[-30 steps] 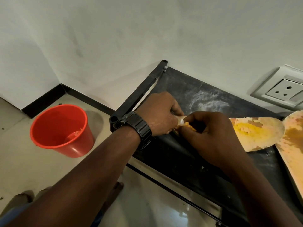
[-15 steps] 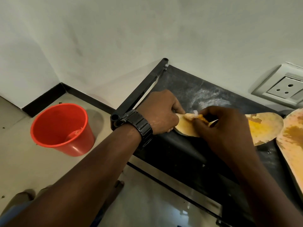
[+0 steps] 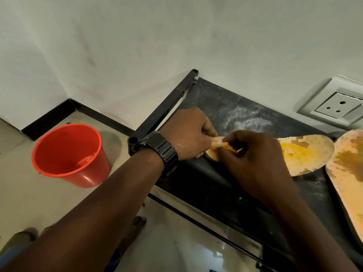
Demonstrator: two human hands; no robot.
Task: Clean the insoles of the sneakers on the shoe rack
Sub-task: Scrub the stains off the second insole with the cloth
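In the head view, an orange-stained insole [image 3: 306,154] is seen lying flat on the dusty black top shelf of the shoe rack [image 3: 216,107], with a second insole [image 3: 349,169] just beside it at the right edge. Its heel end is gripped by the curled fingers of the left hand [image 3: 188,134], on whose wrist a black watch [image 3: 163,152] is worn. A pale crumpled piece [image 3: 218,142] at that end is pinched by the bent fingers of the right hand [image 3: 255,160]; whether it belongs to the insole cannot be told. A red bucket [image 3: 66,154] is set on the floor left of the rack, and a wall socket [image 3: 334,108] is mounted above it.
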